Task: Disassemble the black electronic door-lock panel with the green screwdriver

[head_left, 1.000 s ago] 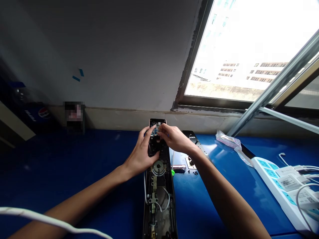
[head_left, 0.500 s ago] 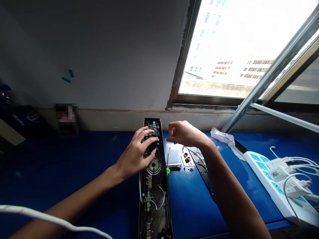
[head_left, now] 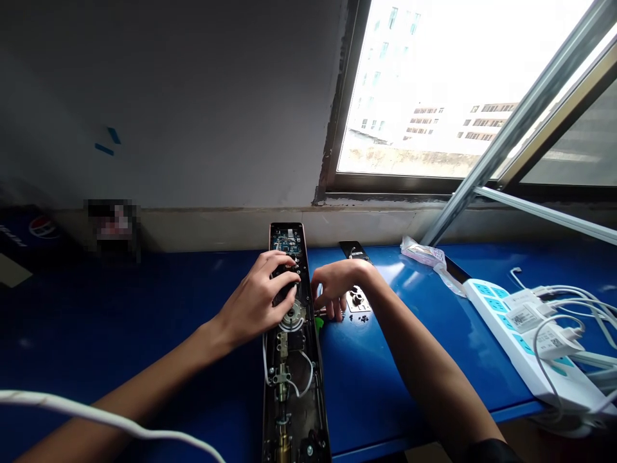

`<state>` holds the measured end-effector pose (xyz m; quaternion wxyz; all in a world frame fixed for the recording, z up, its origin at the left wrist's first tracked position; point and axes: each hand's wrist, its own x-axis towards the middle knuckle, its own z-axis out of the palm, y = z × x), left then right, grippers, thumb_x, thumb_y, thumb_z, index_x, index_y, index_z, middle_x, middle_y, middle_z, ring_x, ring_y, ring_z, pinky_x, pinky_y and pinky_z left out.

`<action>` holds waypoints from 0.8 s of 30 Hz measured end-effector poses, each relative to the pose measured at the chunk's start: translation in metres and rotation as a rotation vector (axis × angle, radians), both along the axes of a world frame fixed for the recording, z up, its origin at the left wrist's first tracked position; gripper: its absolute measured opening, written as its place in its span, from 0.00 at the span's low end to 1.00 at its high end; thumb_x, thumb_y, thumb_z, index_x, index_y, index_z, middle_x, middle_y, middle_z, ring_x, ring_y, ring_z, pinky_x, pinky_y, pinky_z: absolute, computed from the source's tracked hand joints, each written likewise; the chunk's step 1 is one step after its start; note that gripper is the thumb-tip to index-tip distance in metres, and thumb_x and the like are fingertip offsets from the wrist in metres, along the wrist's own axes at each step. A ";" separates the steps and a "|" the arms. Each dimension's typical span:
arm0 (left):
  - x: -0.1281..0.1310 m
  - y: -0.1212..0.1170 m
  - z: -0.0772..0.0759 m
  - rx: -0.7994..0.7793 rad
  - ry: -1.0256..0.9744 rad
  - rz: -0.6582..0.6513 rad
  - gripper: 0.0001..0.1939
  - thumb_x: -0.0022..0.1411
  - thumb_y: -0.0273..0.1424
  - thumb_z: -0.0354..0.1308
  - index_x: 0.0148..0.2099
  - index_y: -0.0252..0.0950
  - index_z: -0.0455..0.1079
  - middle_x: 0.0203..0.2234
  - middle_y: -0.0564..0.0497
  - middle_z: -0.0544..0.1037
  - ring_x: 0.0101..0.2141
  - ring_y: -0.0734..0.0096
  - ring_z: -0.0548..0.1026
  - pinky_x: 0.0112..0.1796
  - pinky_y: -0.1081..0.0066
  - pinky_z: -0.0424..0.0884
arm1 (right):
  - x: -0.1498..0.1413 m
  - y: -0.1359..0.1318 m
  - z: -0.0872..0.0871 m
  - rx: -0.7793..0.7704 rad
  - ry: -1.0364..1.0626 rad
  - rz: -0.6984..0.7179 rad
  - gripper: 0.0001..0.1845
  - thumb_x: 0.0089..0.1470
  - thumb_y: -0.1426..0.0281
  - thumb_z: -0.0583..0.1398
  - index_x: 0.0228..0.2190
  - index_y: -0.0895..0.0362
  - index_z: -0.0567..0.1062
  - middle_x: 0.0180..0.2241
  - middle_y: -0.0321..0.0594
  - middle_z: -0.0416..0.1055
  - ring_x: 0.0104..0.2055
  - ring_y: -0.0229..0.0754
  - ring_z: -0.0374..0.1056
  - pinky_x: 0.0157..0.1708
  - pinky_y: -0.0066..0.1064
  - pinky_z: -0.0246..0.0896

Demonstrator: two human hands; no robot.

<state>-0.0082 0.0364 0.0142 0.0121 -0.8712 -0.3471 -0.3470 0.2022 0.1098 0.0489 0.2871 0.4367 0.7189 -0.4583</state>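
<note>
"Since half a second ago, the right hand [head_left: 330, 289] has been lowered toward the desk [head_left: 380, 386], just right of the long black housing [head_left: 313, 411]."

"Is anything gripped by it?"

"That cannot be told; its fingertips are pointed down near a green handle [head_left: 319, 325], and the view is blocked by the hand itself."

"And the left hand [head_left: 265, 292]?"

"Spread over the housing, thumb apart from fingers, just below the circuit board [head_left: 288, 240]; nothing is seen to be gripped."

"Which step is in hand?"

"Something on the desk seems to be reached for while the housing is steadied."

"What is called for next?"

"A sure pinch, probably, with the small dark pieces [head_left: 359, 318] left undisturbed."
</note>
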 end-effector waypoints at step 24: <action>-0.003 -0.006 0.005 0.192 0.159 -0.293 0.18 0.71 0.23 0.56 0.60 0.38 0.72 0.48 0.43 0.76 0.47 0.61 0.76 0.49 0.59 0.78 | 0.026 -0.003 0.034 0.290 0.667 -0.268 0.25 0.45 0.49 0.72 0.27 0.59 0.79 0.23 0.38 0.78 0.25 0.36 0.73 0.28 0.26 0.69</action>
